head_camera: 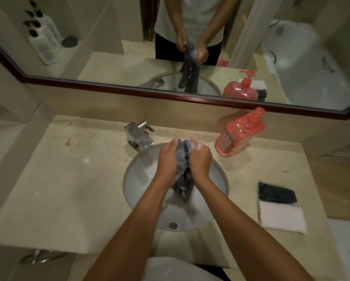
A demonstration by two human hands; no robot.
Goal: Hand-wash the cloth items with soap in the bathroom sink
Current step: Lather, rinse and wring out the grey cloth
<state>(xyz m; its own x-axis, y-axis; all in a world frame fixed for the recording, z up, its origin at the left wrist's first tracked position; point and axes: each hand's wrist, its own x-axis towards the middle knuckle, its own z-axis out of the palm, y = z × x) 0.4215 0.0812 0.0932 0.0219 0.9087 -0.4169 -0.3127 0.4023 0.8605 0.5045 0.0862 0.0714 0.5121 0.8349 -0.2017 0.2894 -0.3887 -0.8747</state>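
I have both hands over the sink [141, 201], and between them is the grey cloth [183, 159], bunched up and hanging down into the basin. My left hand [169, 159] has its fingers [174, 141] curled round the left side of the bundle, and my right hand [199, 159] grips the right side the same way, with white suds sitting on its knuckles and more foam streaked on the cloth itself. From that I judge the soap has already gone on and this piece is in the rubbing stage, not yet rinsed; no water shows running from the faucet [138, 136] at the back edge of the basin, and the drain [172, 225] lies in plain view near the front of the bowl. The red soap bottle [240, 132] stands on the bench [69, 179] toward its back right, near the mirror frame [170, 96]. Near the bench's right edge lie two more pieces, a dark folded cloth [276, 194] and, touching its near side, a white folded cloth [281, 219]; both look dry and neatly folded, so I take them as still waiting their turn. By my count one item of three is under way, with its rinse and wringing left, then the other two in full.
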